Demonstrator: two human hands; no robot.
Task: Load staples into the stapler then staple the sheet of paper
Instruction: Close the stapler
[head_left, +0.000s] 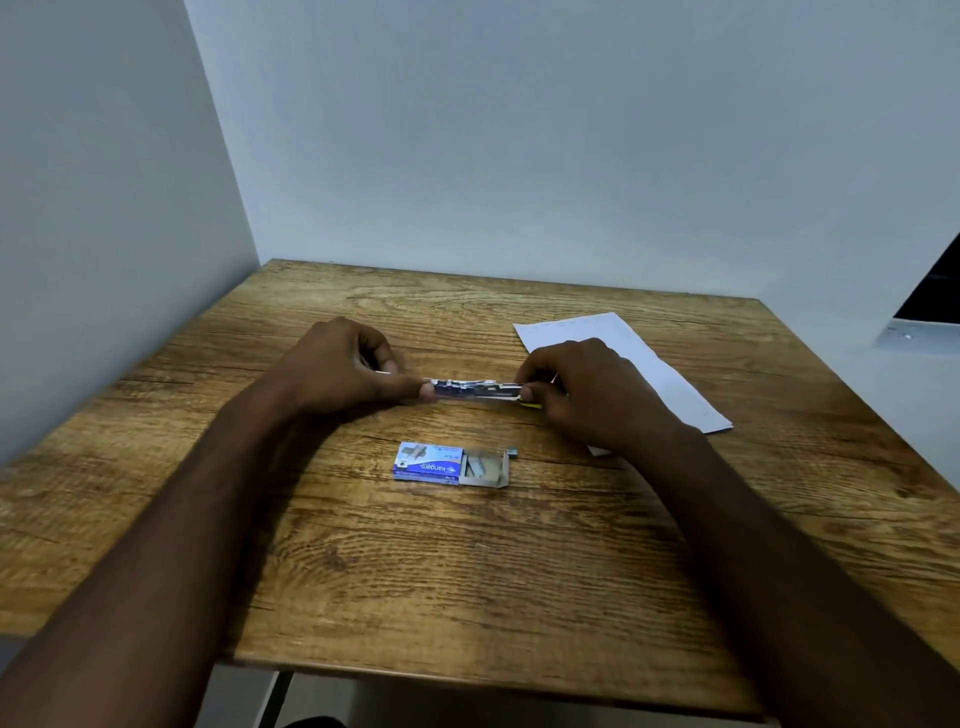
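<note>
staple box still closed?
No, the staple box lies with its tray slid out to the right, staples showing inside.

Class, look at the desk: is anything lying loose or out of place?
Yes. A small strip of staples lies loose on the table, just beyond the open staple box, instead of inside it. Nothing else looks odd.

The bench (467, 597) lies bare across its near half and far left corner, open for a hand to pass. Mid-bench, the open staple box (450, 464) sits just near of the stapler (475, 389) spanning both hands. The paper sheet (623, 364) covers the far right; walls close the far and left sides.
</note>
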